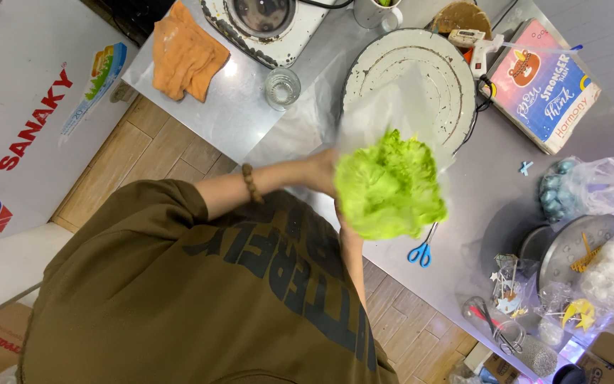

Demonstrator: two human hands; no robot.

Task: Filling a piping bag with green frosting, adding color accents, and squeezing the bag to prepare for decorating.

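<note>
Bright green and frilly, the bunch of shredded paper or leafy stuff (391,186) sits in the middle of the frame, held up above the grey metal tabletop (485,206) inside a thin clear plastic bag (399,107) that rises from it toward the upper centre. It looks very light, soft and springy, a loose mass that would crush or shed bits if squeezed hard, and the bag film around it looks slippery and easy to tear; the surest hold seems to be from beneath and at the sides, cupping the bulk, or gathering the bag's loose mouth. The left hand (321,173) comes in from the left of the frame, a bead bracelet (251,183) on its wrist, and presses against the bundle's left side; its fingers are hidden behind the green mass, so I cannot tell how far they are spread. The right hand (340,213) reaches up from below, also mostly covered, and seems to support the bundle's lower left edge. Behind the bag lies a round white turntable (421,78). Just below the bundle, on the tabletop, lie blue-handled scissors (421,250). An orange cloth (186,51) and a drinking glass (281,87) sit at upper left, a printed box (545,84) at upper right.
</note>
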